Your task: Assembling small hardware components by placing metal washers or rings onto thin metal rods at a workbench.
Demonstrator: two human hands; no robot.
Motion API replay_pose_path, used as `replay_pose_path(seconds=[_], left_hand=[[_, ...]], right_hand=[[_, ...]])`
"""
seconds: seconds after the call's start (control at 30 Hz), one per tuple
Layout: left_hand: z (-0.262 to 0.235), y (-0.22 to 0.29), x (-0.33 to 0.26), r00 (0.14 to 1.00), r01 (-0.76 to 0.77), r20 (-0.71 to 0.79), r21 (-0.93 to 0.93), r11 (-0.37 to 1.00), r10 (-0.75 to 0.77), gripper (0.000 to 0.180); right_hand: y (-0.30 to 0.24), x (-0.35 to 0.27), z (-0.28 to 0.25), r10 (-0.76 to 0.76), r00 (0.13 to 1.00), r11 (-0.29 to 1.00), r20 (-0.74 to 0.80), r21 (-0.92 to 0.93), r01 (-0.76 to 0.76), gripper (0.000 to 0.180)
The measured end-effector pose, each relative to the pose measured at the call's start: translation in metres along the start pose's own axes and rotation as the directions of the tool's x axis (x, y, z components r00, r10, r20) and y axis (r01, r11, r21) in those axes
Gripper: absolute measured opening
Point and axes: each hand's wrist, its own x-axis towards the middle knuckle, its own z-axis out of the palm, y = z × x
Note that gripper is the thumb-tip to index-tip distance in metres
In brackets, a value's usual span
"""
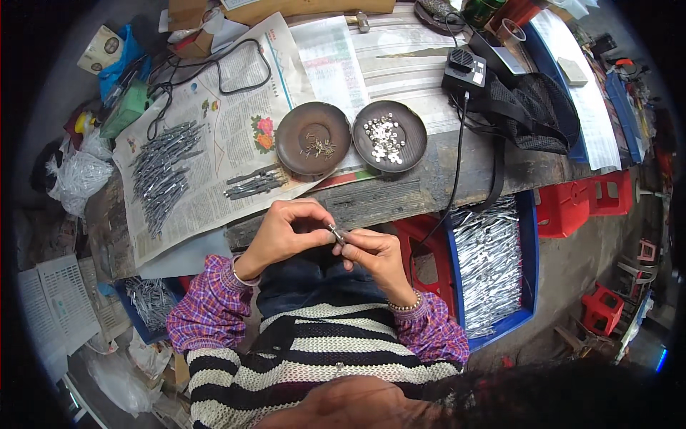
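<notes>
My two hands meet just past the table's near edge, over my lap. In my right hand (375, 254) is a small, slim grey metal piece (339, 234), gripped between thumb and fingers. My left hand (289, 232) pinches at its upper end; whether it holds a separate small part cannot be made out. Straight ahead are two round brown dishes: the left dish (291, 129) has small brassy pins (319, 148) in it, and the right dish (414, 121) carries small shiny discs (386, 139). A short row of slim dark metal pieces (255, 184) lies on newspaper near my left hand.
A larger heap of slim metal pieces (166, 168) covers part of the newspaper (232, 107). Right of my knees, a blue crate (529, 264) holds many shiny metal strips. A black power adapter (465, 71) trails its cable over the table edge. Red stools (602, 309) stand right.
</notes>
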Motion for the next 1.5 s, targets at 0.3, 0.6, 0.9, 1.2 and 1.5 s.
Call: replay_pose_path(seconds=[0.3,0.6,0.9,1.2,1.5], left_hand=[[0.000,0.003,-0.003,0.999,0.036,-0.011,-0.056,0.998,-0.037,0.012],[0.001,0.003,0.000,1.000,0.020,0.019,-0.028,0.999,-0.020,0.011],[0.007,0.002,-0.004,0.992,-0.102,-0.103,-0.375,0.922,0.068,0.011],[-0.001,0.007,-0.014,0.996,0.022,-0.067,-0.443,0.896,-0.058,0.010],[0.002,0.006,-0.013,0.992,0.005,-0.119,-0.329,0.944,-0.047,0.012]], right_hand=[[0.001,0.001,0.002,-0.044,0.999,0.999,-0.006,-0.013,0.044,0.022],[0.001,-0.001,0.002,-0.100,0.995,0.988,-0.012,-0.123,0.098,0.023],[-0.015,0.011,-0.007,-0.467,0.884,0.734,0.021,-0.548,0.401,0.027],[-0.053,0.055,-0.035,-0.648,0.750,0.065,0.132,-0.972,0.226,0.028],[-0.050,0.061,-0.049,-0.668,0.740,0.075,0.081,-0.982,0.176,0.022]])
